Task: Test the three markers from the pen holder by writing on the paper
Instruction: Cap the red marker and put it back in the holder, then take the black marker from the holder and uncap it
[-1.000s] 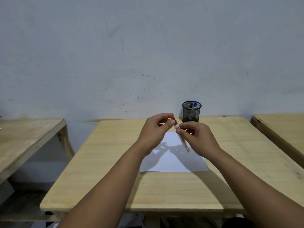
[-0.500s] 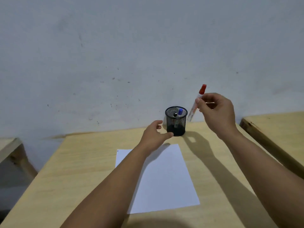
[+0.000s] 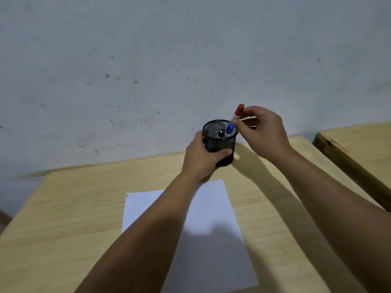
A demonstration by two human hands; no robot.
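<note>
Two markers are seen standing inside the pen holder (image 3: 220, 142), a blue-capped marker (image 3: 229, 128) and a dark-capped marker (image 3: 221, 133) beside it, while the third, the red-capped marker (image 3: 238, 112), is pinched between the thumb and fingertips of the right hand (image 3: 262, 132). That marker is held cap-up and tilted, its lower end hidden or blurred just above the holder's rim, on the side nearest the grip. The holder is clasped around its mesh wall by the left hand (image 3: 203, 159), thumb wrapped across the front, and it stands on the table (image 3: 63, 208) beyond the far edge of the paper (image 3: 211, 208).

The step in hand is judged to be the return of the red-capped marker to the holder. It would be done well if the barrel were lined up with the free gap on the grip side of the blue cap, lowered until the bottom is felt, and only then released. The holder should be kept braced, since light mesh could tip if the rim were struck. Only a tiny dark mark at the paper's far left corner can be made out.
</note>
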